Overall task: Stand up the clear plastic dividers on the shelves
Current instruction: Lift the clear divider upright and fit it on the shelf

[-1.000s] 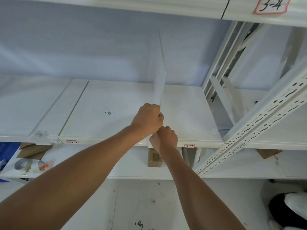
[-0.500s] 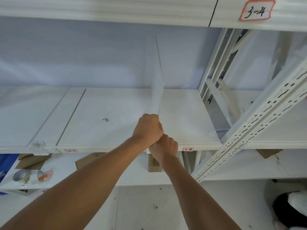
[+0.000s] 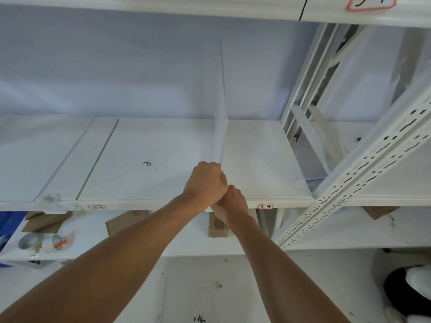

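A clear plastic divider (image 3: 220, 117) stands upright on the white shelf (image 3: 163, 159), running from the front edge toward the back wall. My left hand (image 3: 205, 183) is closed around the divider's lower front edge. Just below and right of it, my right hand (image 3: 232, 201) grips the divider's foot at the shelf lip, and the two hands touch. The foot of the divider is hidden by my fingers.
A perforated white upright (image 3: 363, 173) slants across the right side. Red-framed labels (image 3: 265, 206) mark the shelf lip. On the lower shelf lie tape rolls (image 3: 31, 241), cardboard boxes (image 3: 126, 221) and a wooden block (image 3: 215, 226). Another shelf edge (image 3: 210, 8) runs overhead.
Both hands stay closed at the divider's front end. The view has shifted slightly, so the shelf sits lower in frame. The divider remains upright.
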Demonstrator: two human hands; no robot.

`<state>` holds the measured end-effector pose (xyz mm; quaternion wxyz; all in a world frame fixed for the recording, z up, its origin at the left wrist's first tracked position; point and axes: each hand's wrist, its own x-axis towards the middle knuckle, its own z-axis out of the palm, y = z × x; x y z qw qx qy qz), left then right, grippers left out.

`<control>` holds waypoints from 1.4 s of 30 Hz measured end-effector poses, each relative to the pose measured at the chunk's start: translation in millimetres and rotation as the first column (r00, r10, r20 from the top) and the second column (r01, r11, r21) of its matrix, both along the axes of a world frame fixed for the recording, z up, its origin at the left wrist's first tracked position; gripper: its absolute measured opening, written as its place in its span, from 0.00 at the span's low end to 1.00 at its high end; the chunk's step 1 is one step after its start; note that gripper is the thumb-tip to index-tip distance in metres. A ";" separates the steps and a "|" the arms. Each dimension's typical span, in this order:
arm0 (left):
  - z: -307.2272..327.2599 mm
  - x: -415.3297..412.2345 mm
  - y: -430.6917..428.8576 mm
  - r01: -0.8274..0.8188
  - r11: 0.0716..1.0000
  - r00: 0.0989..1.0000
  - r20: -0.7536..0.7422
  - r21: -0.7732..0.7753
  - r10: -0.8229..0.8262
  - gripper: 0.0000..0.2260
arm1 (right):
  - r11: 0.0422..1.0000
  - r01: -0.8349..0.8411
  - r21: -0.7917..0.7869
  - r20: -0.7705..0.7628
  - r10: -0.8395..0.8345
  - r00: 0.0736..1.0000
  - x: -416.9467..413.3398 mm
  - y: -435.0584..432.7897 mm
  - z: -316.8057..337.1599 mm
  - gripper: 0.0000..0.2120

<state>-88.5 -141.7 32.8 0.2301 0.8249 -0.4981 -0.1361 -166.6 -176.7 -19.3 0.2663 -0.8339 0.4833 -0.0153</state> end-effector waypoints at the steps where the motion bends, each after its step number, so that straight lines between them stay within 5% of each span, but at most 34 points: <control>1: -0.9 -0.3 -0.3 -0.001 1.000 1.000 -0.002 0.003 0.001 0.12 | 1.000 0.005 -0.002 -0.001 -0.005 1.000 0.5 -0.5 -1.7 0.16; 7: -1.2 2.6 -0.3 0.011 1.000 0.999 -0.040 0.019 -0.010 0.16 | 0.995 0.020 -0.097 -0.029 -0.023 0.999 -4.0 2.6 -17.1 0.12; 13: -0.8 8.2 -1.1 0.028 1.000 0.997 -0.067 0.011 -0.027 0.17 | 0.965 0.104 -0.239 0.281 -0.033 0.959 -11.0 10.7 -52.1 0.09; 18: -3.8 8.0 -1.4 0.008 1.000 0.999 -0.041 -0.006 -0.009 0.18 | 0.947 0.290 0.135 0.547 -0.316 0.775 -11.6 10.1 -50.0 0.22; 21: -3.1 6.5 -0.7 -0.008 1.000 1.000 -0.028 0.005 0.009 0.18 | 0.958 0.284 0.034 0.467 -0.267 0.843 -9.2 14.3 -49.2 0.15; 27: 4.0 0.2 2.2 -0.043 0.998 0.999 -0.024 0.047 0.044 0.14 | 0.947 0.039 -0.320 0.045 -0.026 0.999 3.6 1.7 -30.3 0.06; 35: 0.9 -8.4 3.4 -0.096 0.995 0.995 -0.010 0.016 0.096 0.19 | 0.975 -0.131 -0.182 -0.015 0.130 0.991 -0.6 -10.9 -31.5 0.04; 42: -6.9 -10.7 3.3 -0.122 0.993 0.992 -0.014 0.001 0.122 0.20 | 0.952 -0.206 -0.226 -0.017 0.207 0.978 -4.7 -16.0 -36.8 0.05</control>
